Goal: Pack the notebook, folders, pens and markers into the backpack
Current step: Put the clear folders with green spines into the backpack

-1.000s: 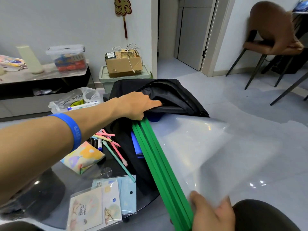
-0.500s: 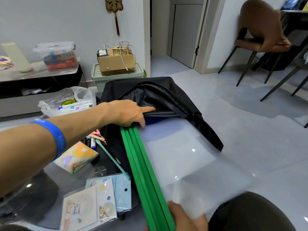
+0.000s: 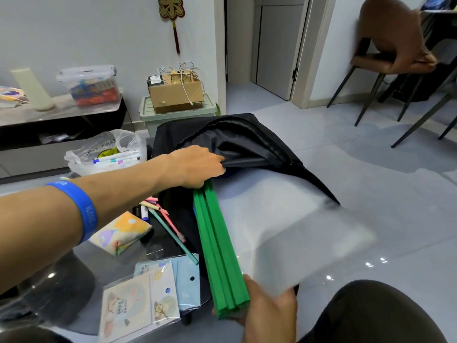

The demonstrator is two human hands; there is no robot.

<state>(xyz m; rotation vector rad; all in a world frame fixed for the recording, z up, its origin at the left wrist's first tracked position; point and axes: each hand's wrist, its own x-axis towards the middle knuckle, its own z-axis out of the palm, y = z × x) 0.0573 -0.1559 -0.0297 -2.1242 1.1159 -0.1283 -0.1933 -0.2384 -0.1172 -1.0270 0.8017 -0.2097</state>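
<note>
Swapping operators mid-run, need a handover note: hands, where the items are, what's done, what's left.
Left hand grips the upper lip of the black backpack, holding its mouth open.
Right hand holds the near end of the green-spined clear folders; their far end is at the opening, under the left hand. How far in they are, I cannot tell.
Left to pack: loose pens on the table beside the backpack, markers in the white plastic bag, wrapped notebooks at the near edge.
Next, probably: push the folders fully in.
</note>
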